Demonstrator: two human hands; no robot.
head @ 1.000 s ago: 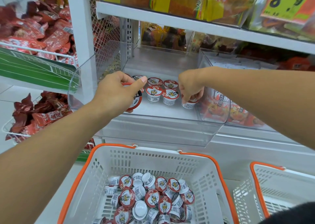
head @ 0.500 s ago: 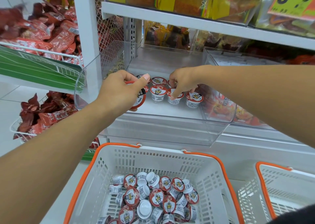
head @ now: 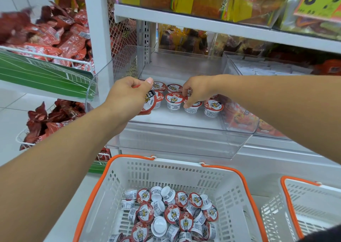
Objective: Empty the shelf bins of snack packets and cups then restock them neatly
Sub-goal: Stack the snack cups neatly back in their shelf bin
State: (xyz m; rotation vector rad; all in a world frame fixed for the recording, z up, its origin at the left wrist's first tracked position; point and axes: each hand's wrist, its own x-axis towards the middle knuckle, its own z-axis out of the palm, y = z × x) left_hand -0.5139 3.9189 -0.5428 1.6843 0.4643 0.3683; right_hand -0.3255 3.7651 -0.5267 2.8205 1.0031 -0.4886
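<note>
A clear plastic shelf bin (head: 177, 142) holds several small white cups with red lids (head: 173, 100) standing upright in rows. My left hand (head: 127, 96) grips a stack of the same cups (head: 150, 103), tilted on its side, at the bin's left. My right hand (head: 195, 90) reaches in from the right, and its fingers pinch a cup (head: 191, 106) in the front row. One more cup (head: 213, 108) stands to the right of it. Below the bin, a white basket with an orange rim (head: 103, 179) holds a loose pile of cups (head: 171, 212).
A second white basket (head: 287, 192) stands at the lower right. Red snack packets (head: 46, 37) fill wire bins on the left. A neighbouring clear bin (head: 239, 116) with red packets sits to the right. Yellow packets (head: 203, 0) lie on the shelf above.
My right hand let go of the rightmost cup and moved left onto the cup beside it. My left hand kept holding its stack.
</note>
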